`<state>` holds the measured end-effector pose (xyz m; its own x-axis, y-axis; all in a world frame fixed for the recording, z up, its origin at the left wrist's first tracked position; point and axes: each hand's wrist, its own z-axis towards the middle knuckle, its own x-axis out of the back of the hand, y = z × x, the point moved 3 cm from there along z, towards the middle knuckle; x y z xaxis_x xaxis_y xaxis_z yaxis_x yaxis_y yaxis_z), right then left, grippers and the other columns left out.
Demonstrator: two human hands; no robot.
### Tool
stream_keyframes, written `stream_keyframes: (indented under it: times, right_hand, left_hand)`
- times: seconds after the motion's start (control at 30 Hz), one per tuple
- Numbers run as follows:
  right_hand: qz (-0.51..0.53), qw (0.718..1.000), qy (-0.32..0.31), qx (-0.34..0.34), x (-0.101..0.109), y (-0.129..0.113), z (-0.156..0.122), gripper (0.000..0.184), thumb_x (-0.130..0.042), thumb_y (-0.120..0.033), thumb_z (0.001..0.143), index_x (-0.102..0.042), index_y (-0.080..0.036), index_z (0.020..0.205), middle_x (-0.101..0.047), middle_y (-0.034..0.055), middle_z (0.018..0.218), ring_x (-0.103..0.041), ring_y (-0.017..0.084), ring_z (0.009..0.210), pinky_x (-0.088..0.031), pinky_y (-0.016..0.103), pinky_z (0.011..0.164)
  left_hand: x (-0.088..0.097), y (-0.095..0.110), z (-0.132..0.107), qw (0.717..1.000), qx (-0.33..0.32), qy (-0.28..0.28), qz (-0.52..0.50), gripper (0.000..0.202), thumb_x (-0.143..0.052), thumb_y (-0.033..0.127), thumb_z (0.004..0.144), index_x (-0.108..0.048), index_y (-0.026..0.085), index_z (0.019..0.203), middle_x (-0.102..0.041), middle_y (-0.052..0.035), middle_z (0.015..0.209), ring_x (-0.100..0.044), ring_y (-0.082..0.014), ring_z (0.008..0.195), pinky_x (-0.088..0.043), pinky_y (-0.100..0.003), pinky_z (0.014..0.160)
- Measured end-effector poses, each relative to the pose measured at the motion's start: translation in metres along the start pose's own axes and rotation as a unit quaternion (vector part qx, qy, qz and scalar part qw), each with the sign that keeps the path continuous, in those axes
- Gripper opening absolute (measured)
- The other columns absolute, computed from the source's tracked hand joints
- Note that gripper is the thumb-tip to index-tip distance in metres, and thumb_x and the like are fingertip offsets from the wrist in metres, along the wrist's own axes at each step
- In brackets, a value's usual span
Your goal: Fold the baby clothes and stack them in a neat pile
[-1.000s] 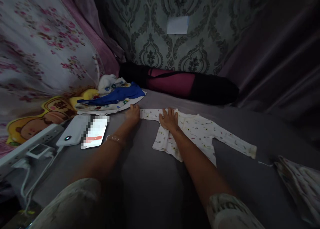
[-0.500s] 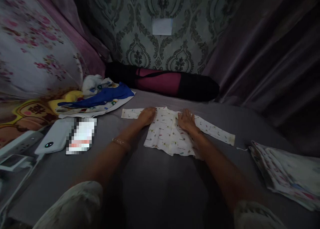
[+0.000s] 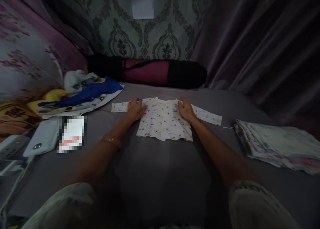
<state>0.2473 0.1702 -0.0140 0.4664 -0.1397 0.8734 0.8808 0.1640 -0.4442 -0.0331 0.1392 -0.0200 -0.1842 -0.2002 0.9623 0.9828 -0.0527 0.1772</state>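
A small white long-sleeved shirt (image 3: 163, 119) with a tiny coloured print lies spread on the grey sheet, both sleeves stretched out sideways. My left hand (image 3: 136, 109) rests at the shoulder of its left sleeve, fingers apart against the cloth. At the opposite shoulder, my right hand (image 3: 186, 110) lies on the fabric with its thumb apart from the fingers, which are slightly blurred. Both hands touch the shirt without visibly gripping it. The hem faces me and is a little wavy.
Folded clothes (image 3: 277, 142) are stacked at the right. To the left lie a white power bank (image 3: 42, 137) with a cable, a pixelated bright object (image 3: 72, 134), a power strip (image 3: 13, 145) and a blue-and-white cloth (image 3: 92, 90). A long black-and-pink bag (image 3: 147, 71) lies along the wall.
The view has shifted, moving everything up and left in the picture. My right hand has moved outward to the shoulder edge, and the shirt's front lies flatter and wider.
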Motion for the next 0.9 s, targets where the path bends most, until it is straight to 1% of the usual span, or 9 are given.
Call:
stream_keyframes:
  times: [0.07,0.13,0.23,0.3,0.37,0.43,0.63,0.77,0.9]
  right_hand:
    - [0.016,0.999,0.006,-0.049,0.019,0.015,-0.015,0.046,-0.032,-0.034,0.097,-0.056,-0.013,0.13,-0.065,0.0122,0.124,-0.059,0.021,0.113,-0.044,0.03,0.095]
    - [0.017,0.995,-0.037,-0.092,0.032,0.032,-0.035,0.038,-0.038,-0.033,0.095,-0.067,-0.014,0.111,-0.072,0.0096,0.099,-0.066,0.02,0.091,-0.048,0.027,0.079]
    - [0.011,0.983,-0.118,-0.143,0.041,0.053,-0.069,0.035,-0.045,-0.035,0.092,-0.071,-0.014,0.085,-0.069,0.0057,0.07,-0.063,0.016,0.064,-0.044,0.023,0.059]
    - [0.005,0.972,-0.16,-0.171,0.041,0.058,-0.09,0.037,-0.046,-0.039,0.091,-0.07,-0.015,0.074,-0.063,0.0033,0.058,-0.058,0.014,0.052,-0.04,0.023,0.052]
    - [-0.002,0.967,-0.183,-0.177,0.041,0.056,-0.105,0.04,-0.048,-0.042,0.09,-0.068,-0.016,0.068,-0.059,0.002,0.052,-0.055,0.014,0.049,-0.038,0.023,0.049]
    - [-0.016,0.968,-0.188,-0.168,0.04,0.049,-0.114,0.04,-0.051,-0.045,0.089,-0.067,-0.017,0.066,-0.058,0.0021,0.051,-0.057,0.015,0.052,-0.037,0.023,0.049]
    - [-0.063,0.972,-0.18,-0.138,0.04,0.03,-0.125,0.036,-0.057,-0.046,0.083,-0.066,-0.018,0.063,-0.059,0.0036,0.056,-0.061,0.018,0.061,-0.036,0.023,0.049]
    - [-0.034,0.964,-0.21,-0.161,0.045,0.029,-0.125,0.03,-0.061,-0.042,0.08,-0.065,-0.017,0.063,-0.057,0.0024,0.052,-0.058,0.016,0.054,-0.038,0.024,0.047]
    - [-0.003,0.961,-0.23,-0.156,0.056,0.032,-0.121,0.032,-0.061,-0.038,0.081,-0.062,-0.017,0.057,-0.05,0.0001,0.043,-0.054,0.015,0.047,-0.038,0.024,0.045]
  left_hand:
    - [0.012,-0.01,-0.017,0.999,0.049,0.007,-0.005,0.043,-0.045,0.045,0.093,-0.062,0.014,0.117,-0.056,-0.0172,0.127,-0.048,-0.0328,0.121,-0.036,-0.045,0.1]
    - [0.018,-0.02,-0.035,0.997,0.078,-0.019,-0.016,0.038,-0.051,0.047,0.089,-0.068,0.016,0.102,-0.061,-0.0151,0.115,-0.052,-0.0318,0.114,-0.04,-0.041,0.093]
    - [0.02,-0.029,-0.059,0.988,0.089,-0.112,-0.051,0.034,-0.054,0.044,0.087,-0.071,0.015,0.087,-0.065,-0.009,0.087,-0.06,-0.0227,0.088,-0.043,-0.03,0.076]
    - [0.02,-0.026,-0.072,0.979,0.088,-0.164,-0.082,0.034,-0.053,0.044,0.088,-0.07,0.016,0.082,-0.063,-0.0045,0.074,-0.057,-0.0173,0.073,-0.04,-0.025,0.064]
    - [0.021,-0.019,-0.082,0.973,0.096,-0.181,-0.103,0.034,-0.052,0.044,0.087,-0.069,0.017,0.077,-0.06,-0.0021,0.066,-0.055,-0.0153,0.066,-0.035,-0.023,0.056]
    - [0.024,-0.01,-0.089,0.972,0.106,-0.178,-0.11,0.036,-0.053,0.046,0.086,-0.068,0.017,0.072,-0.056,-0.0013,0.06,-0.054,-0.0153,0.064,-0.033,-0.023,0.053]
    - [0.025,0.009,-0.1,0.958,0.167,-0.185,-0.144,0.031,-0.064,0.042,0.08,-0.063,0.016,0.062,-0.05,-0.0008,0.051,-0.055,-0.0163,0.061,-0.031,-0.024,0.051]
    - [0.03,0.011,-0.101,0.942,0.198,-0.187,-0.194,0.025,-0.066,0.037,0.078,-0.063,0.015,0.068,-0.051,0.0004,0.053,-0.052,-0.0136,0.057,-0.031,-0.022,0.048]
    - [0.037,0.002,-0.101,0.941,0.191,-0.181,-0.215,0.023,-0.068,0.037,0.078,-0.064,0.014,0.078,-0.057,-0.0007,0.061,-0.054,-0.0132,0.059,-0.035,-0.021,0.049]
